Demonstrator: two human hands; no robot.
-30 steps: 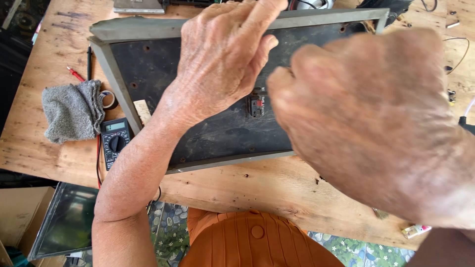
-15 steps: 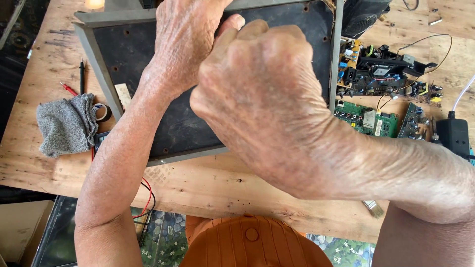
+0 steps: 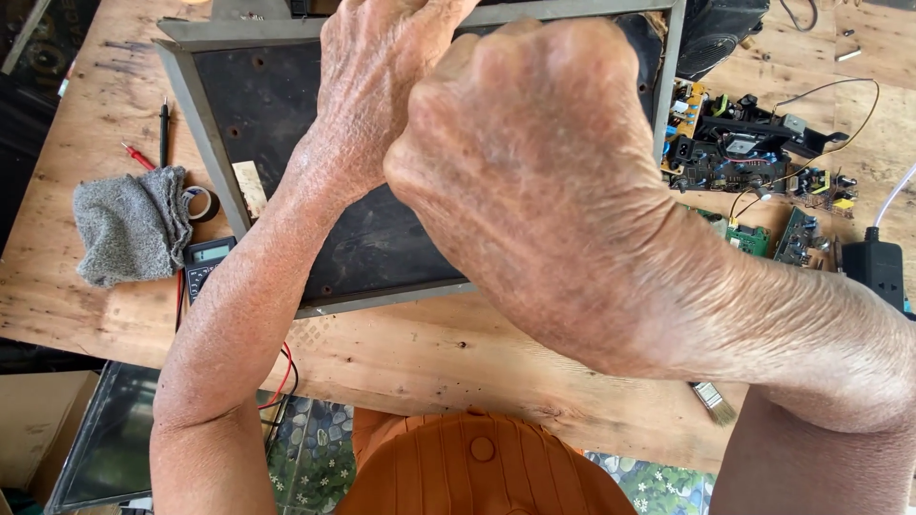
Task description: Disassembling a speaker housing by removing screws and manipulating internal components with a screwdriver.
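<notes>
Head view: both hands work over a dark flat panel [image 3: 286, 143] with a grey metal frame, which lies face down along the far edge of the wooden bench [image 3: 401, 353]. The left hand [image 3: 377, 86] rests on the middle of the panel back, fingers bent toward the far frame rail; whether its grip closes on anything cannot be told, since the fingertips are cut off or hidden. The right hand [image 3: 534, 181] is held above the panel as a closed fist near the camera; whether it encloses a tool or a part cannot be told. The panel back appears stripped already: a circuit board [image 3: 739, 153] with wires and a second, green board [image 3: 749, 238] lie apart at the right edge of the bench. Judged from this, disassembly is well advanced, and work at the panel centre remains. At the left edge lie a grey cloth [image 3: 129, 224], a roll of tape [image 3: 202, 202], a multimeter [image 3: 205, 265] and red and black probes [image 3: 164, 129]. A small brush [image 3: 714, 401] lies near the near edge.
</notes>
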